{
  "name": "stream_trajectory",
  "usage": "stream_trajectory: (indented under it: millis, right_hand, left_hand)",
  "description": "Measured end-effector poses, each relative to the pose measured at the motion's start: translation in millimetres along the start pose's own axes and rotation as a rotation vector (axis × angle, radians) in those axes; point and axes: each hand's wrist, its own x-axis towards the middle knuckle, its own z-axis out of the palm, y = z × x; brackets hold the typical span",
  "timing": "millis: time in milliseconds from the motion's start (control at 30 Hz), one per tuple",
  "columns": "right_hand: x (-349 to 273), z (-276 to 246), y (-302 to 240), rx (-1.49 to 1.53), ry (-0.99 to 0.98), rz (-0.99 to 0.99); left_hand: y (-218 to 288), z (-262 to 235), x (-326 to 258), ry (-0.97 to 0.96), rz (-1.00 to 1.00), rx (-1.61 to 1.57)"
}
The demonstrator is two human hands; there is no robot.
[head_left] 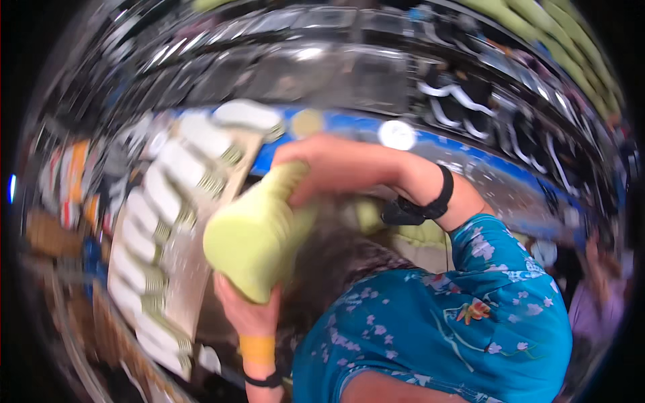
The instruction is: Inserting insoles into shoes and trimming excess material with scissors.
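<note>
A stack of pale yellow-green insoles [245, 232] is held between my two hands, tilted, with its layered edges showing on the right side. My left hand [248, 307] is closed round the lower end of the stack. At the upper, narrower end, my right hand [316, 164] grips the layers; some fingers are hidden behind it. Left of the hands, several stacks of insoles, white on top with greenish ribbed edges, lie fanned along a pale board; one such stack [164, 195] is close to the held one. Motion smears parts of the picture.
A blue-edged work surface [289, 117] runs behind my hands, with a round white object [397, 135] on it. Farther back are racks with black-and-white shoes [457, 104]. More yellow-green pieces [416, 235] lie by my right forearm. Another person [598, 295] is at the far right.
</note>
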Motion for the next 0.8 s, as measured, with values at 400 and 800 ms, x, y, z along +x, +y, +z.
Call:
stream_trajectory:
  millis: [400,800]
  right_hand:
    - [109,233,80,-0.196,0.059,-0.163]
    - [70,289,79,-0.477,-0.155,-0.220]
  left_hand:
    - [-161,41,-104,0.331,-0.843,-1.017]
    - [-139,24,-63,0.129,-0.779,-0.089]
